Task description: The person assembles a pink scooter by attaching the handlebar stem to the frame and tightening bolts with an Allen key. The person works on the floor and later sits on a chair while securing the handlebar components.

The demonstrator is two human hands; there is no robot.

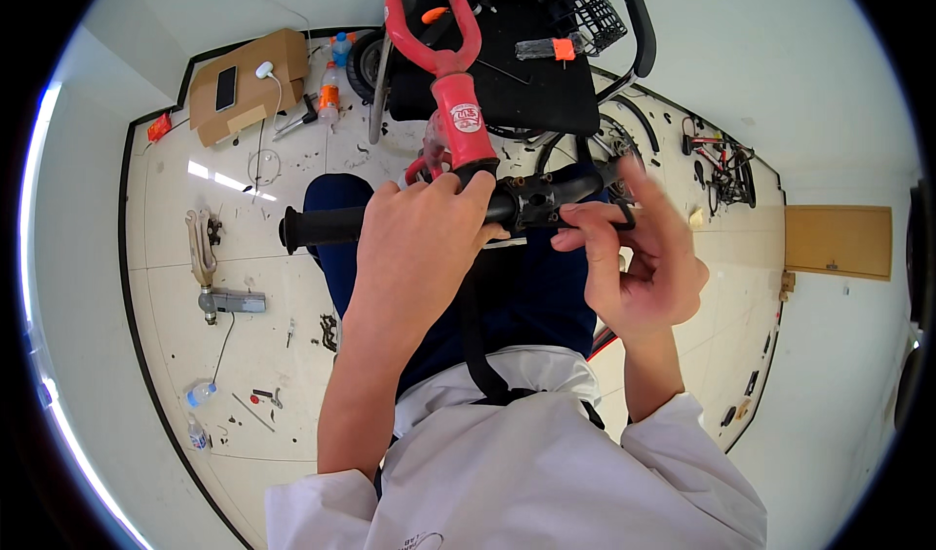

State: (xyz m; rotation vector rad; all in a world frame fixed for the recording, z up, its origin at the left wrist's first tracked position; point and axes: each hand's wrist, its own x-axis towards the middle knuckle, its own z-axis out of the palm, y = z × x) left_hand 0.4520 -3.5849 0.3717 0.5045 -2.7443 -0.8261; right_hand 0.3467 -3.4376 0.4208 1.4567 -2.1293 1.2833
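Across my lap lies a black handlebar (327,226) with a grip at its left end. My left hand (414,248) is wrapped round the bar, close to where a red bike part with a fork-shaped end (456,111) meets it. Just right of that hand, a black stem clamp (534,202) with bolts encircles the bar. My right hand (648,277) pinches a thin black bent tool, apparently a hex key (622,220), beside the clamp. Its raised forefinger is smeared by motion. The key's tip is too small to tell whether it sits in a bolt.
A black chair (546,97) ahead carries a black basket (590,16) and tools. On the floor at left are a cardboard box (283,62) with a phone, bottles, an adjustable wrench (202,248) and a grey power tool (234,301). A small bike (721,160) lies far right.
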